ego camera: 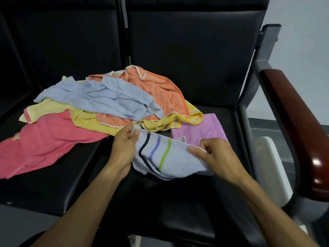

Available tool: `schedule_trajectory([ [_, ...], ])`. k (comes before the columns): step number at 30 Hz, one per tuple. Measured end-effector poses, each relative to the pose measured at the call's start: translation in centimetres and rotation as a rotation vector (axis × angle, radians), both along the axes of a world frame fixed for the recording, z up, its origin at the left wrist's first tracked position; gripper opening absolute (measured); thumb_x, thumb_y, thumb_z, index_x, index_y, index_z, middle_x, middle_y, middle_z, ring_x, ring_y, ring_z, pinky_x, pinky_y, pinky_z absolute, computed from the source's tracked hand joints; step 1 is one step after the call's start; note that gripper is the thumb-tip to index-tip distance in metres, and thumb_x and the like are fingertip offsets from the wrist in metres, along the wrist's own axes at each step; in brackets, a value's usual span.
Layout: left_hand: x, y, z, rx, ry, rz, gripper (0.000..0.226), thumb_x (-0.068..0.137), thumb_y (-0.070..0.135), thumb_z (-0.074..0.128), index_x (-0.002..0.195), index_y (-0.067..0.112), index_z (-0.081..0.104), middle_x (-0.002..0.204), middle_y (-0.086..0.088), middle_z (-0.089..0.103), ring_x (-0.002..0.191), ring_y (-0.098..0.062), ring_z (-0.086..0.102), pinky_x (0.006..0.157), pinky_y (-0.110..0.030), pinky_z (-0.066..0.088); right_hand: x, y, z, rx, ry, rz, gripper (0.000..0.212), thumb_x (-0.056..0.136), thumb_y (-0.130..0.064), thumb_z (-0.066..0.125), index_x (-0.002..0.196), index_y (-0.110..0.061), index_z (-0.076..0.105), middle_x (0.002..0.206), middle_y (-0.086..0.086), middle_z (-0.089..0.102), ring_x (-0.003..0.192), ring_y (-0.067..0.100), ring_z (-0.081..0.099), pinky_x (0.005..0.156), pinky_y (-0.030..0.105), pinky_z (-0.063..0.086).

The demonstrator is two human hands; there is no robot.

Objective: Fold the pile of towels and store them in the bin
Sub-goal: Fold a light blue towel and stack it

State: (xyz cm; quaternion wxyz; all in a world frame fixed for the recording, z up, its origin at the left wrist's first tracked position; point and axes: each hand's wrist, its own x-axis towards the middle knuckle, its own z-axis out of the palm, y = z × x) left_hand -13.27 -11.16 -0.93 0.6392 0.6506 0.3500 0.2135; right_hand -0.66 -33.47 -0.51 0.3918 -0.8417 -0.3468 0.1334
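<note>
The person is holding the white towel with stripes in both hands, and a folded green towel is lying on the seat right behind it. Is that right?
Almost. The folded towel on the seat is purple, not green; the head view shows it. The rest holds: the left hand and right hand both pinch the striped towel.

Nubby terry cloth striped towel [169, 157], black seat [178, 202] showing smooth matt leatherette at six o'clock, armrest [299, 125] gleaming glossy varnished wood at three o'clock
</note>
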Motion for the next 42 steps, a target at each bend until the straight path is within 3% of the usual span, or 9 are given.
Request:
schedule_trajectory([
  [3,0.0,0.2,-0.1,-0.007,0.002,0.026,0.020,0.107,0.014,0.047,0.106,-0.001,0.060,0.091,-0.009,0.067,0.081,-0.017,0.063,0.071,-0.028,0.053,0.2,-0.2,0.2,0.053,-0.001,-0.033,0.054,0.090,-0.040,0.071,0.052,-0.017,0.039,0.049,-0.009,0.033,0.049,0.007,0.032,0.050,0.022,0.027],
  [7,0.0,0.6,-0.2,-0.031,-0.004,0.087,0.017,0.107,0.013,0.047,0.103,0.007,0.062,0.093,-0.006,0.068,0.082,-0.015,0.064,0.070,-0.027,0.052,1.1,-1.1,0.5,-0.016,0.111,0.095,0.019,0.095,-0.015,0.065,0.076,-0.014,0.068,0.068,-0.003,0.066,0.063,0.003,0.053,0.066,0.027,0.045],
  [13,0.1,0.5,-0.6,-0.027,0.011,0.089,0.018,0.107,0.015,0.046,0.104,0.008,0.062,0.097,-0.008,0.070,0.085,-0.017,0.066,0.074,-0.030,0.053,1.0,-1.1,0.2,-0.033,-0.042,-0.166,0.064,0.091,-0.045,0.067,0.050,-0.015,0.028,0.049,-0.005,0.022,0.051,0.011,0.021,0.051,0.032,0.024],
  [19,0.0,1.4,-0.7,-0.042,0.014,0.145,0.018,0.107,0.015,0.047,0.107,0.006,0.062,0.097,-0.009,0.069,0.087,-0.019,0.064,0.074,-0.032,0.052,2.9,-3.4,0.4,-0.138,0.079,0.024,0.023,0.094,-0.015,0.067,0.071,-0.020,0.067,0.062,-0.016,0.061,0.062,0.001,0.052,0.064,0.019,0.042],
  [23,0.1,1.2,-0.9,-0.054,0.010,0.135,0.020,0.107,0.015,0.046,0.112,0.004,0.062,0.102,-0.009,0.071,0.090,-0.019,0.067,0.074,-0.030,0.053,2.2,-3.0,0.8,-0.152,-0.109,-0.154,0.058,0.095,-0.036,0.063,0.052,-0.014,0.031,0.050,0.000,0.025,0.051,0.014,0.022,0.048,0.025,0.027],
  [27,0.0,1.6,-0.7,-0.046,0.005,0.168,0.019,0.108,0.017,0.046,0.107,0.006,0.062,0.097,-0.007,0.069,0.085,-0.016,0.064,0.072,-0.029,0.052,2.3,-3.2,1.4,0.012,0.155,-0.093,0.057,0.093,-0.040,0.066,0.054,-0.010,0.037,0.054,-0.001,0.029,0.051,0.010,0.025,0.049,0.020,0.024],
  [31,-0.3,2.3,-0.5,-0.057,0.017,0.206,0.020,0.108,0.018,0.046,0.102,0.007,0.061,0.091,-0.006,0.067,0.080,-0.015,0.062,0.068,-0.028,0.050,3.0,-4.6,1.4,0.020,0.340,0.099,0.019,0.094,-0.014,0.068,0.076,-0.007,0.065,0.069,-0.006,0.059,0.068,0.006,0.051,0.068,0.025,0.042],
  [36,-0.3,2.3,-0.4,-0.056,0.035,0.186,0.021,0.107,0.015,0.046,0.111,0.002,0.062,0.100,-0.010,0.069,0.087,-0.019,0.064,0.073,-0.030,0.053,2.3,-4.4,1.5,-0.105,0.038,-0.052,0.059,0.091,-0.042,0.069,0.054,-0.013,0.033,0.054,-0.003,0.024,0.051,0.010,0.023,0.050,0.024,0.021],
  [42,-0.7,3.1,-0.4,-0.073,0.037,0.255,0.018,0.106,0.013,0.047,0.100,0.006,0.063,0.101,-0.012,0.068,0.092,-0.024,0.063,0.079,-0.034,0.054,2.5,-5.5,2.4,0.164,0.350,0.084,0.052,0.094,-0.033,0.065,0.061,-0.001,0.041,0.061,0.007,0.035,0.061,0.023,0.030,0.056,0.029,0.027],
])
